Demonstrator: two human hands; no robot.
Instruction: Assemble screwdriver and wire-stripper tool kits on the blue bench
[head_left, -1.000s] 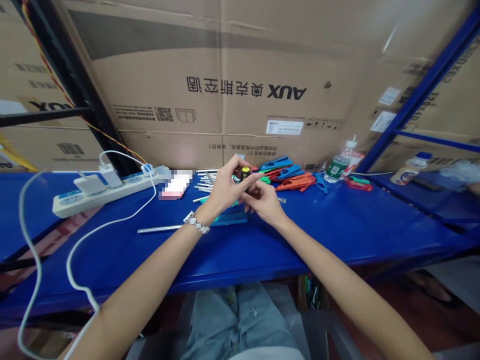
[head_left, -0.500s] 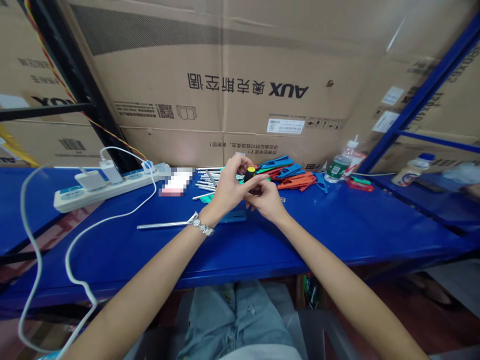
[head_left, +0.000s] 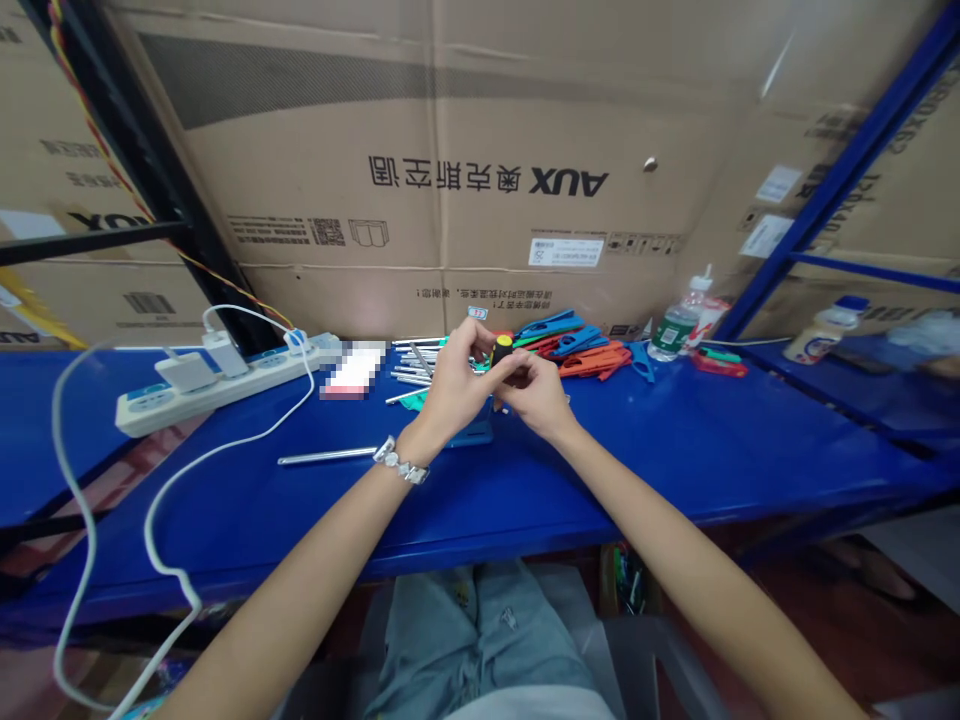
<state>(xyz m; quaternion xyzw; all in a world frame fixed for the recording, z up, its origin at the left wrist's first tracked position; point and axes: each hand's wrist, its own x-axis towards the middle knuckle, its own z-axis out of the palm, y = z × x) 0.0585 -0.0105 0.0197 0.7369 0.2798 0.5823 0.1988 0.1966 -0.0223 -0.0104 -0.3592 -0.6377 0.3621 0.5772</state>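
Observation:
My left hand (head_left: 459, 385) and my right hand (head_left: 541, 398) meet above the blue table. Between their fingers stands a short black screwdriver handle (head_left: 502, 348) with a yellow end facing up. The left fingers are curled against this handle, and the left thumb reaches across to the right hand. My right fingers are pinched together just below it; what they grip is hidden. Under the hands lies a flat blue plastic piece (head_left: 474, 433). Behind the left hand are several thin silver metal rods (head_left: 415, 372).
Blue plastic pieces (head_left: 556, 325) and orange-red ones (head_left: 600, 360) are heaped behind my right hand. A long silver rod (head_left: 327, 457) lies left of my wrist. A power strip (head_left: 146, 408) with cables, a green-labelled bottle (head_left: 673, 333) and a blue-capped bottle (head_left: 823, 335) stand around. Cardboard (head_left: 300, 120) walls the back.
The camera view has shifted slightly. Both hands stay together around the black-and-yellow handle, with only a small shift of the right fingers.

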